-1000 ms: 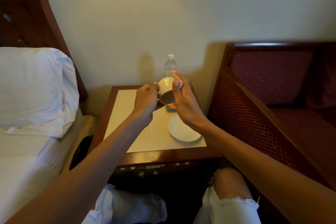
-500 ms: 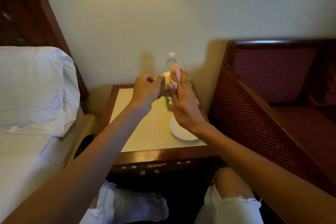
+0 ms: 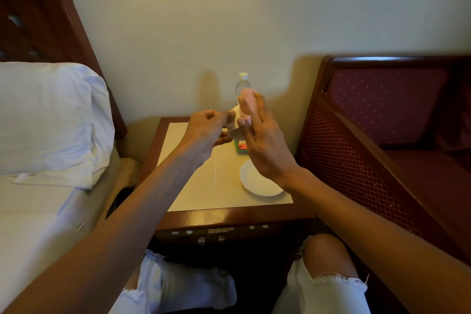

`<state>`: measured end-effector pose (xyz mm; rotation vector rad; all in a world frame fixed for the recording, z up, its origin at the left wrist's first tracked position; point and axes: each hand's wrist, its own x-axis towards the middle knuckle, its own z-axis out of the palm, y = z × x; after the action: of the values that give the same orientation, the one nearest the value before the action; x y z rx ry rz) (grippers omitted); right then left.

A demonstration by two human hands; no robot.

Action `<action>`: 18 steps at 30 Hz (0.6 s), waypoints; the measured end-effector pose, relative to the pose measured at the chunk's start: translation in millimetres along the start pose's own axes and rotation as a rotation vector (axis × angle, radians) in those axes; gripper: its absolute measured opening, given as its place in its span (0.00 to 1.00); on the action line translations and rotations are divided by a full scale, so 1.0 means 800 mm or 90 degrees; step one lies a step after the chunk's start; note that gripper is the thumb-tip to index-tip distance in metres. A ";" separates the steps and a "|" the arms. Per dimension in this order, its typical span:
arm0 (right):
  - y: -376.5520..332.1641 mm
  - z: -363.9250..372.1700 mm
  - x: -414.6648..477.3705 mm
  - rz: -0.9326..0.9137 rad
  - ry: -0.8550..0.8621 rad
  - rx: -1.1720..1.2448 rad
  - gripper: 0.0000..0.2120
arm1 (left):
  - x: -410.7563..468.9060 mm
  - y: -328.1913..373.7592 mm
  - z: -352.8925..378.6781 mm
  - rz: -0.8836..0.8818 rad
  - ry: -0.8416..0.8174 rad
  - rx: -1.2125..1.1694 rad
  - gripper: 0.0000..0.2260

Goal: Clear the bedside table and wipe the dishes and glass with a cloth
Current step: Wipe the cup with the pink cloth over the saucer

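Observation:
My left hand (image 3: 206,130) grips a white cup (image 3: 235,125) above the bedside table (image 3: 204,216), tilted with its base toward me. My right hand (image 3: 262,143) presses a pink cloth (image 3: 248,100) against the cup's side, fingers spread. Most of the cup is hidden between the two hands. A white saucer (image 3: 257,181) lies on the table's pale top at the front right. A thin white stirrer (image 3: 216,169) lies left of the saucer.
A clear water bottle (image 3: 242,84) stands at the back of the table by the wall. A green packet (image 3: 240,146) lies under my hands. A bed with a white pillow (image 3: 48,115) is left; a red wooden chair (image 3: 382,115) is right.
Both hands have risen a little with the cup. The pink cloth has come round onto the cup's upper side, and the cup is now more hidden between my hands.

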<state>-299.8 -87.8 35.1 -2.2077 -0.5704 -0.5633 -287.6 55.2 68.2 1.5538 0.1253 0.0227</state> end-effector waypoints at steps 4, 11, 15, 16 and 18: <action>0.006 -0.001 -0.009 -0.109 -0.063 -0.118 0.24 | 0.003 -0.001 -0.002 0.020 0.013 -0.044 0.08; 0.016 -0.019 0.035 0.310 0.032 0.488 0.25 | -0.006 -0.010 0.002 0.116 -0.056 -0.048 0.14; 0.015 -0.008 0.026 0.344 0.064 0.587 0.23 | 0.006 -0.010 -0.001 0.156 -0.026 -0.108 0.14; 0.010 -0.002 0.023 0.347 0.072 0.585 0.23 | 0.009 -0.013 -0.001 0.173 0.005 -0.095 0.14; 0.001 0.007 0.017 0.354 0.090 0.571 0.21 | 0.012 -0.018 0.002 0.199 0.055 -0.051 0.13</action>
<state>-286.9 -81.2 38.9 -1.3557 -0.0682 -0.1093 -279.1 54.0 53.3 1.4793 -0.0511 0.3374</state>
